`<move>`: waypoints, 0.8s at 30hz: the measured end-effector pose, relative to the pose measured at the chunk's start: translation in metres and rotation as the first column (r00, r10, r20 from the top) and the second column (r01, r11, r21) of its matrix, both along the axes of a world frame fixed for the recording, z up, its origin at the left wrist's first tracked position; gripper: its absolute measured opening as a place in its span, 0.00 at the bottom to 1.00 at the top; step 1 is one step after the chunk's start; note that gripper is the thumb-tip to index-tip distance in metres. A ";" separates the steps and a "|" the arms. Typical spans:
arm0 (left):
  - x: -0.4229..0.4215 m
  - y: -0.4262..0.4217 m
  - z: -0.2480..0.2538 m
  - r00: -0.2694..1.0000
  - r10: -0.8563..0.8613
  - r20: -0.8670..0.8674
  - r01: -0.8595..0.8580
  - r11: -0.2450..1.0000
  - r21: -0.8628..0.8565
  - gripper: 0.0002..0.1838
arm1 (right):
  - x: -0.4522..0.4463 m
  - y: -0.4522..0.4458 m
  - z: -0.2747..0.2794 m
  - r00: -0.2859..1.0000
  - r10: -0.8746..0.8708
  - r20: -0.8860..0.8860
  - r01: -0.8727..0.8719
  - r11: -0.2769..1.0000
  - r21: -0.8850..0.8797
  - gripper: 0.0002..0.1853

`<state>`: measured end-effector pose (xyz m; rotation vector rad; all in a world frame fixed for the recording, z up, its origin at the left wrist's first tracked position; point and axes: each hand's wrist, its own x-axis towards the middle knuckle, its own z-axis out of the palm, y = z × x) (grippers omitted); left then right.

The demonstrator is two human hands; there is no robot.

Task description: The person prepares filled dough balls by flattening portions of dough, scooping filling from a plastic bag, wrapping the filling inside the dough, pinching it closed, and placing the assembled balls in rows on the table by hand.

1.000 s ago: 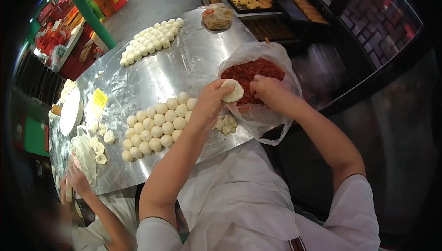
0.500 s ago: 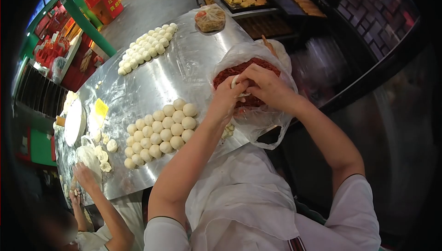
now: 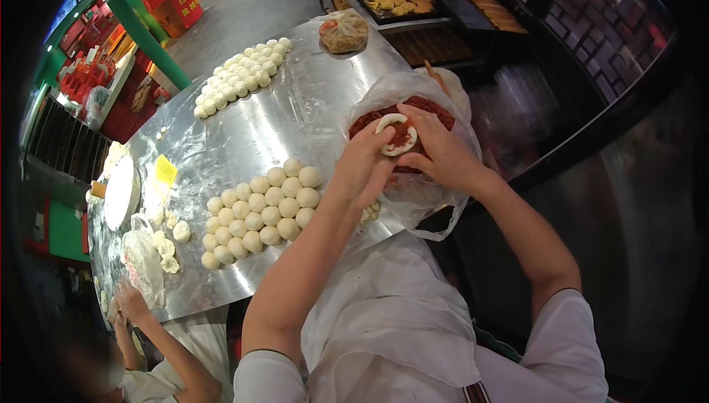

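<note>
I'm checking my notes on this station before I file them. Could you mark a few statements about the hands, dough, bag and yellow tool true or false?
1. The left hand and right hand hold a round white dough piece with red filling inside. True.
2. The translucent white plastic bag is tied shut. False: it is open, with a red shredded mixture showing.
3. Pale round dough balls form two separate groups on the shiny metal table. True.
4. The flat yellow plastic tool lies inside the bag. False: it lies on the table's left side.
</note>
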<state>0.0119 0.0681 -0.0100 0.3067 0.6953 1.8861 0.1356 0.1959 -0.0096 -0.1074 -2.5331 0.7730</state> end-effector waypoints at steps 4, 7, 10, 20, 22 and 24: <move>0.001 -0.005 -0.011 0.982 -0.060 -0.181 0.047 0.996 -0.079 0.16 | -0.008 -0.019 0.007 0.997 0.007 -0.081 -0.013 0.997 -0.074 0.30; -0.002 -0.011 -0.015 0.934 -0.118 -0.339 0.055 0.981 -0.188 0.16 | -0.011 -0.023 0.001 0.989 0.048 -0.138 -0.063 0.992 -0.107 0.25; 0.000 -0.023 -0.001 0.961 -0.142 -0.236 0.120 0.987 -0.107 0.16 | -0.009 -0.023 0.001 0.999 0.030 -0.044 -0.039 0.973 -0.227 0.21; -0.003 -0.045 -0.006 0.998 -0.028 -0.050 0.025 0.998 -0.058 0.13 | -0.024 -0.041 0.022 0.971 0.132 -0.197 -0.077 0.961 0.266 0.16; 0.003 -0.055 0.008 0.999 -0.022 0.024 0.021 0.999 0.025 0.13 | -0.026 -0.039 0.022 0.971 0.180 -0.159 -0.138 0.959 0.246 0.17; 0.005 -0.061 0.020 0.996 -0.018 0.091 0.009 0.994 0.107 0.14 | -0.031 -0.056 0.026 0.968 0.160 -0.196 -0.107 0.961 0.254 0.15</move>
